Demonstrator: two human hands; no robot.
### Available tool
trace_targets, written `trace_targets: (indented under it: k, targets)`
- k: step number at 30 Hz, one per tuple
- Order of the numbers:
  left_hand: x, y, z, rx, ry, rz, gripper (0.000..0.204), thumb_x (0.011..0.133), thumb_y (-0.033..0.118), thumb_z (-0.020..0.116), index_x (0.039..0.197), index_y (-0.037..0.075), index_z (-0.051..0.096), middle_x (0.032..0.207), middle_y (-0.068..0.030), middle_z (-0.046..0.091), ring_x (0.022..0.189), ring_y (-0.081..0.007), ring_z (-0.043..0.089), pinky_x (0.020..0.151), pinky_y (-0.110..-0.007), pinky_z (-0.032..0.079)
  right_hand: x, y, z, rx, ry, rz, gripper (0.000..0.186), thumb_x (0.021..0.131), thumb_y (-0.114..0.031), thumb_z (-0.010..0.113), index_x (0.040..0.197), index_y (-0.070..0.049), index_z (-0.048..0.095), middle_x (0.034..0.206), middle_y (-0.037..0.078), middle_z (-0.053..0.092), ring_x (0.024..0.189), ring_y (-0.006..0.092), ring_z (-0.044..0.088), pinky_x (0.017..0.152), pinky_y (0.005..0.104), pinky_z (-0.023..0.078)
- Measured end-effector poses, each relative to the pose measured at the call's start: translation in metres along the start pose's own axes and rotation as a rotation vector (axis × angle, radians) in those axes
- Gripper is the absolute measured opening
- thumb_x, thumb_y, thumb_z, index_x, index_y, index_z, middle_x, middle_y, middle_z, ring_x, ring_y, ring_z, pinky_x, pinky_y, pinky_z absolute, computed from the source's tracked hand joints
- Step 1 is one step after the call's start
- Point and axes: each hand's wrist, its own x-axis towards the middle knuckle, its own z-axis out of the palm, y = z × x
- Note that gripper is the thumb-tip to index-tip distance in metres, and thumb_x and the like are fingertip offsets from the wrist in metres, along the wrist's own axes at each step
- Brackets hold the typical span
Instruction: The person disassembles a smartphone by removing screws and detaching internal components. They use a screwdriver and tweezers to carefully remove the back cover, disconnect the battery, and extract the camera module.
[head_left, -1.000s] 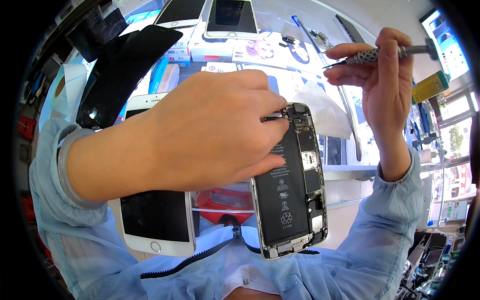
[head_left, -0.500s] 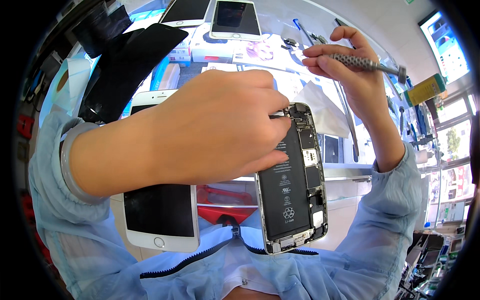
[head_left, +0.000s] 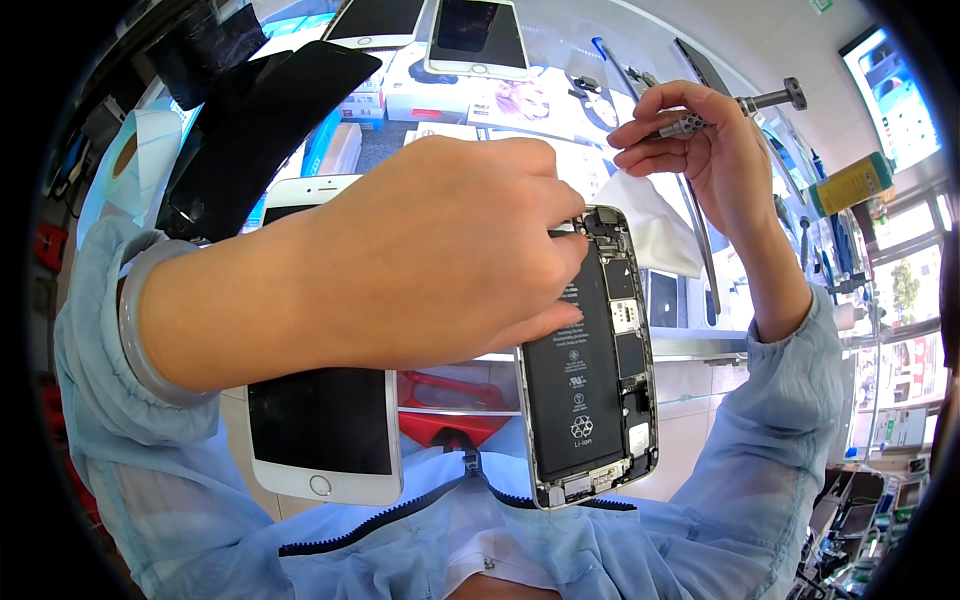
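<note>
An opened smartphone (head_left: pixel 575 390) with its black battery and circuit parts bared lies tilted in front of me. My left hand (head_left: pixel 460 240) curls over its upper left part, fingers closed and touching it; the fingertips are partly hidden. Under my left forearm is a white smartphone (head_left: pixel 320 425) with a dark screen and a round home button, its middle covered by the arm. Raised at the right, my right hand (head_left: pixel 700 150) grips a metal screwdriver (head_left: pixel 685 125) with a knurled handle, held away from the opened phone.
Across the bright counter lie two more white phones (head_left: pixel 478 35) (head_left: pixel 375 20), a large black panel (head_left: pixel 270 130), small boxes (head_left: pixel 425 95) and a white cloth (head_left: pixel 655 220). A roll of labels (head_left: pixel 125 160) stands left, a yellow-green container (head_left: pixel 850 185) right.
The screwdriver has turned in my right hand, its far end now pointing up to the right instead of down to the right. My left hand stays on the opened phone.
</note>
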Motion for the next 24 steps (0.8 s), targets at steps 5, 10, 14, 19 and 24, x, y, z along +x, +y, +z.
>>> trace_targets:
  k: [5, 10, 14, 19, 24]
  targets:
    - [0.0, -0.0006, 0.0004, 0.002, 0.007, 0.007, 0.038, 0.067, 0.023, 0.076, 0.094, 0.0, 0.065, 0.104, -0.014, 0.063, 0.088, -0.0254, 0.059, 0.072, -0.033, 0.051, 0.003, 0.0016, 0.0012, 0.018, -0.001, 0.001, 0.044, 0.092, -0.032, 0.035, 0.09, 0.003, 0.061, 0.084, 0.022, 0.067, 0.076, 0.0258, 0.069, 0.071, 0.0318, 0.057]
    - [0.0001, -0.0009, 0.0008, 0.001, 0.019, 0.013, 0.037, 0.068, 0.024, 0.076, 0.094, 0.0, 0.065, 0.104, -0.0142, 0.064, 0.088, -0.0252, 0.059, 0.072, -0.033, 0.051, 0.002, 0.0014, 0.0005, -0.057, 0.054, -0.061, 0.046, 0.095, -0.035, 0.034, 0.084, 0.002, 0.06, 0.083, 0.022, 0.067, 0.073, 0.0242, 0.069, 0.07, 0.0302, 0.058]
    - [-0.0008, 0.0002, 0.0, 0.0, 0.025, 0.008, 0.037, 0.068, 0.024, 0.076, 0.094, 0.0, 0.065, 0.104, -0.014, 0.064, 0.088, -0.0251, 0.059, 0.071, -0.033, 0.051, 0.0015, 0.0019, -0.0002, -0.088, 0.043, -0.069, 0.049, 0.096, -0.039, 0.034, 0.082, 0.001, 0.058, 0.082, 0.022, 0.066, 0.071, 0.0231, 0.069, 0.069, 0.0297, 0.058]
    - [0.0002, -0.001, 0.0004, 0.006, 0.012, 0.009, 0.036, 0.069, 0.024, 0.076, 0.094, 0.001, 0.065, 0.104, -0.0137, 0.064, 0.088, -0.0251, 0.059, 0.071, -0.033, 0.051, 0.0011, 0.0029, 0.0034, -0.155, 0.04, -0.118, 0.022, 0.091, -0.02, 0.053, 0.085, 0.001, 0.057, 0.082, 0.019, 0.067, 0.074, 0.0213, 0.069, 0.07, 0.0284, 0.058]
    - [-0.0004, -0.0001, -0.0008, 0.015, 0.006, 0.006, 0.036, 0.068, 0.024, 0.076, 0.094, 0.001, 0.065, 0.104, -0.0136, 0.064, 0.088, -0.0251, 0.059, 0.071, -0.033, 0.051, 0.0001, 0.003, 0.005, -0.071, 0.026, -0.07, 0.008, 0.085, -0.005, 0.06, 0.088, 0.0, 0.054, 0.085, 0.017, 0.067, 0.077, 0.02, 0.069, 0.07, 0.0267, 0.058]
